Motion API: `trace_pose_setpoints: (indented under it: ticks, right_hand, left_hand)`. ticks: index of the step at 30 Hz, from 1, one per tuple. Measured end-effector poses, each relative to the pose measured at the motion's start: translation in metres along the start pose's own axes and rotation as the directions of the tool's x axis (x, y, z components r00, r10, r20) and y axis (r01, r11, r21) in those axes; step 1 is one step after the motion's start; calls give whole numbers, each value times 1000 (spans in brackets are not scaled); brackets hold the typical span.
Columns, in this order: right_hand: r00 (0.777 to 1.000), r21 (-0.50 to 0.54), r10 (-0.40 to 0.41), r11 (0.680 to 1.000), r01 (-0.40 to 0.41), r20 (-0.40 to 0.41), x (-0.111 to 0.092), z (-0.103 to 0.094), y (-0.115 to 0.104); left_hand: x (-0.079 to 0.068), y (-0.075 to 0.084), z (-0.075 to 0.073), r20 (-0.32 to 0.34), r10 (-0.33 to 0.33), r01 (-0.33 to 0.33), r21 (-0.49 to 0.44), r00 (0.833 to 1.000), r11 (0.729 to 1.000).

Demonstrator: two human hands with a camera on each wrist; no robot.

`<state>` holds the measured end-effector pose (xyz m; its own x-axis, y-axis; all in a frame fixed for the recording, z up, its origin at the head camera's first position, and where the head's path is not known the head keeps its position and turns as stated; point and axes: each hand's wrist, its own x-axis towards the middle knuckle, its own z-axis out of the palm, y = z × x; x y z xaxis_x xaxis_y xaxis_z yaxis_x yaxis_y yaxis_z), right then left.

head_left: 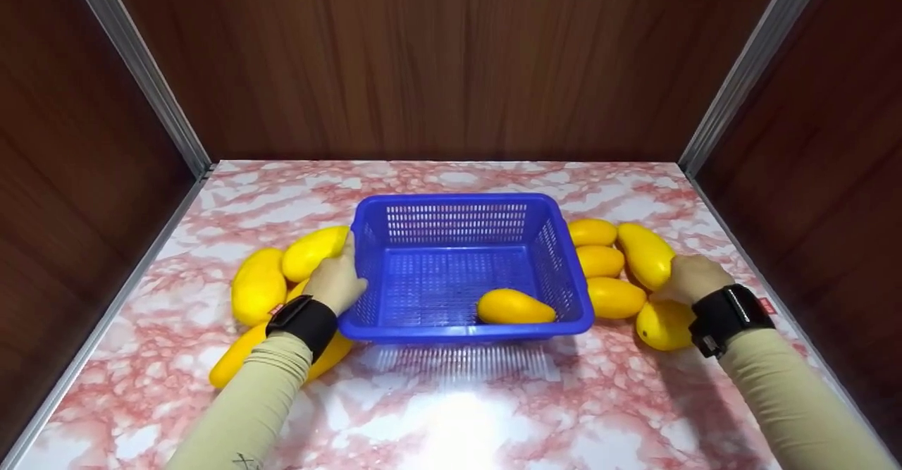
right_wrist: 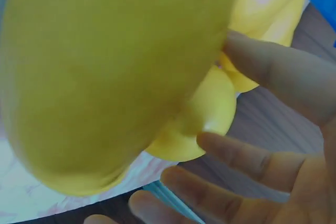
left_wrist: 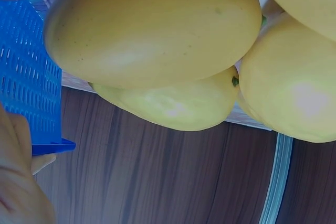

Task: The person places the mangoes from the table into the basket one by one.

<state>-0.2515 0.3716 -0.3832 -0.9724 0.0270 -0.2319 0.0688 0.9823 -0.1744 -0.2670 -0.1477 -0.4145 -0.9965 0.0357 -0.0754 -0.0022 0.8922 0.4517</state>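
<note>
A blue plastic basket (head_left: 437, 280) stands mid-table with one yellow mango (head_left: 516, 308) in its near right corner. My left hand (head_left: 337, 281) grips the basket's left rim, the thumb on the inner side; the left wrist view shows that hand (left_wrist: 21, 177) at the basket's edge, beside a large mango (left_wrist: 157, 30). To the right, my right hand (head_left: 694, 280) is between an upper mango (head_left: 645, 255) and a lower mango (head_left: 662, 325). In the right wrist view its fingers (right_wrist: 252, 161) are spread near the mangoes, not curled round one. Whether the fingertips touch is unclear.
Several mangoes (head_left: 259, 287) lie left of the basket, partly under my left forearm. Others (head_left: 613, 298) sit against its right side. Brown wood-grain panels (head_left: 451, 61) with metal corner strips enclose the pink-and-white marbled table (head_left: 394, 413) at the back and sides.
</note>
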Motion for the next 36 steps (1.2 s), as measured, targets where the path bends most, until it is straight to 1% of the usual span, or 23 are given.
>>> trace_pose_setpoints:
  ticks: [2,4,7,10,14,24,28,32,36]
  right_hand:
    - [1000,-2,16,1000,-16,6,0,1,4]
    - [998,0,46,999,-46,46,0,2,7]
    - [987,6,104,994,-105,121,-1,2,9]
    - [981,2,125,992,-127,150,-4,3,10]
    - [984,7,114,993,-116,138,-5,4,11]
    - [986,86,74,992,-87,146,-7,6,14]
    - [986,79,68,994,-81,149,-7,5,15]
    - [984,81,62,994,-77,167,-7,4,18]
    - [975,123,78,987,-106,208,-9,4,20]
  left_hand:
    - [0,0,0,1,-1,1,-1,1000,1000]
    - [0,1,0,-5,-1,1,1,1000,1000]
    - [0,1,0,-11,3,-3,2,1000,1000]
    - [0,1,0,-17,7,-7,9,1000,1000]
    - [1,1,-1,-15,8,-8,11,1000,1000]
    - [0,0,0,-5,14,-14,-2,1000,1000]
    - [1,0,1,-8,12,-12,-2,1000,1000]
    - [1,0,1,-14,10,-10,2,1000,1000]
    - [0,0,1,-12,10,-10,7,1000,1000]
